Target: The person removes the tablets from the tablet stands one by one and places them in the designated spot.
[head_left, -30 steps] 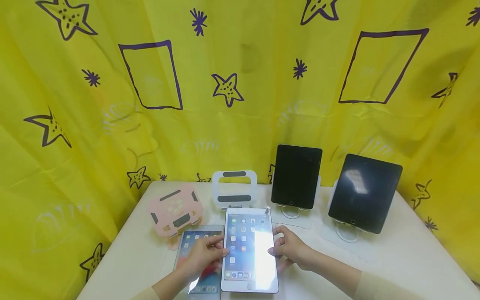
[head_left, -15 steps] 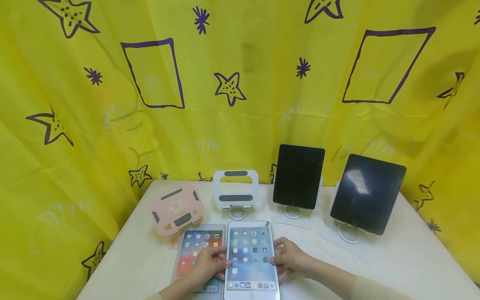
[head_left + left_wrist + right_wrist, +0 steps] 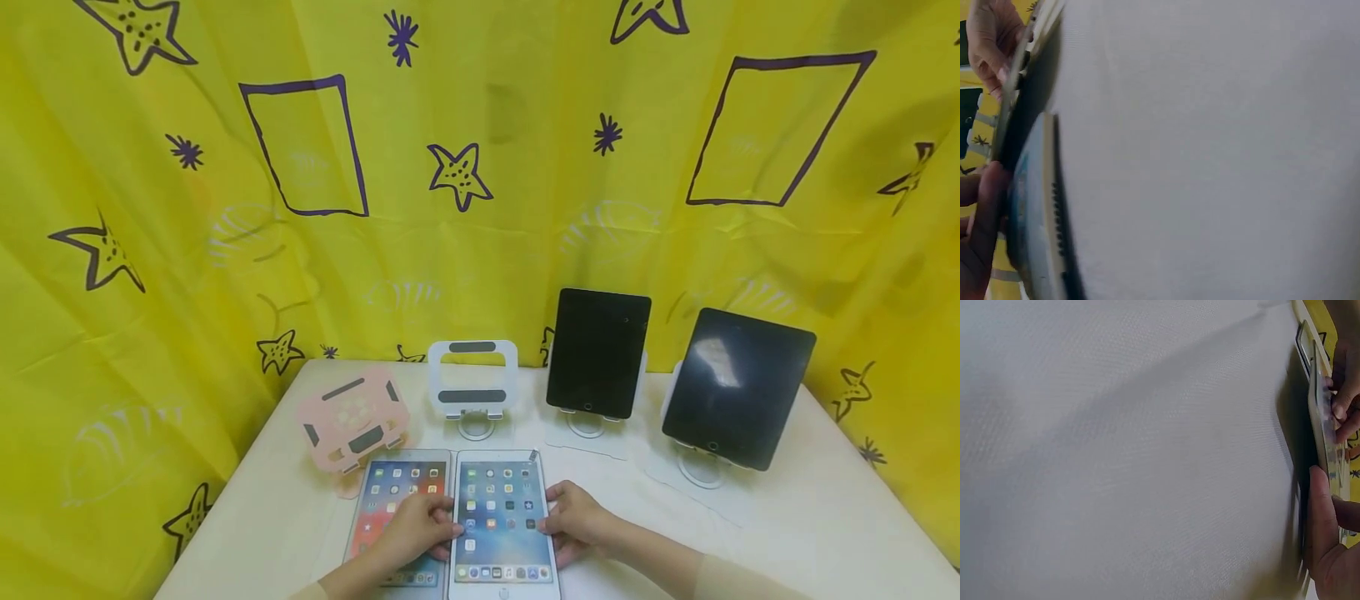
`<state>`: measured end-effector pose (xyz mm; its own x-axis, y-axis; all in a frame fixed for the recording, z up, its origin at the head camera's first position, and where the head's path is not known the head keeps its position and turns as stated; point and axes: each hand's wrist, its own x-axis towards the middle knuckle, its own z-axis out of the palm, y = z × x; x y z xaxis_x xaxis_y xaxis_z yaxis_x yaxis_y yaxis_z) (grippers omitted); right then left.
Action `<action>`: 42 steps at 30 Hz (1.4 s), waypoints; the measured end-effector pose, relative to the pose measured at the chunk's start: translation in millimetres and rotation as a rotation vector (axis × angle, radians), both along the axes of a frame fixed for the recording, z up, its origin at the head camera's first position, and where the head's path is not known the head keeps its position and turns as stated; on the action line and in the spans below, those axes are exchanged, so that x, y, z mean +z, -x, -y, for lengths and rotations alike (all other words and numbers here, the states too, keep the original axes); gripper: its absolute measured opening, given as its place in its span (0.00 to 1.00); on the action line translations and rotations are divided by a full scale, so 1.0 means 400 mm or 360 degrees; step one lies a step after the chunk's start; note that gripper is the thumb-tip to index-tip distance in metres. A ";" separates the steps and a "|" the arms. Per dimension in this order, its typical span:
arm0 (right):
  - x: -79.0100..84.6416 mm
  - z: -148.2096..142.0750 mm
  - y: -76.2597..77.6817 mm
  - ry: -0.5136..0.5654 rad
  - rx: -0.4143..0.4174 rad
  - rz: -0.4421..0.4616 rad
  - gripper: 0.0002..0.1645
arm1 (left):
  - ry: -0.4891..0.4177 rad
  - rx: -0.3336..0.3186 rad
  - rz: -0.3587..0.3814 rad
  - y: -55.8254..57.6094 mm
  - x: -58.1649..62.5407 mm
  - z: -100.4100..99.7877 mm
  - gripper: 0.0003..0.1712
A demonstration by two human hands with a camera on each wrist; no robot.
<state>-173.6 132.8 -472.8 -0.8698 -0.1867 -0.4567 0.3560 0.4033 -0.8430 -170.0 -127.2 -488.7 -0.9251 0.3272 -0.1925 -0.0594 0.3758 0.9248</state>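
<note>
The person's bare left hand [image 3: 414, 527] and bare right hand [image 3: 581, 520] faced each other in the near middle, a little apart and roughly level. Each was bent into a pinch, the thumb pointing inward and the other fingers curved. The bare left forearm [image 3: 352, 577] slanted in from the near left; the bare right forearm [image 3: 656, 552], showing more length, came from the near right. Pale cream cloth sleeves [image 3: 738, 582] stopped short of both wrists.

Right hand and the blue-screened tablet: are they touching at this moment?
Touching. The head view shows it: the right hand holds the right edge of the blue-screened tablet, its thumb lapping onto the white border.
</note>
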 end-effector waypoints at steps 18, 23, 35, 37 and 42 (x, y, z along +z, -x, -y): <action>0.038 -0.055 0.014 -0.0167 0.0091 -0.0125 0.19 | -0.0194 0.0108 -0.0017 0.022 0.023 0.003 0.30; 0.049 -0.068 0.018 -0.0223 -0.0021 -0.0128 0.22 | -0.0176 0.0114 -0.0028 0.031 0.030 -0.019 0.30; 0.057 -0.092 0.033 -0.0266 -0.0270 -0.0347 0.38 | -0.0225 0.0041 -0.0107 0.067 0.035 -0.080 0.33; 0.058 -0.098 0.034 -0.0274 -0.0291 -0.0402 0.41 | -0.0230 0.0055 -0.0138 0.073 0.039 -0.088 0.34; 0.059 -0.112 0.039 -0.0345 -0.0324 -0.0509 0.47 | -0.0175 0.0074 -0.0164 0.087 0.049 -0.107 0.36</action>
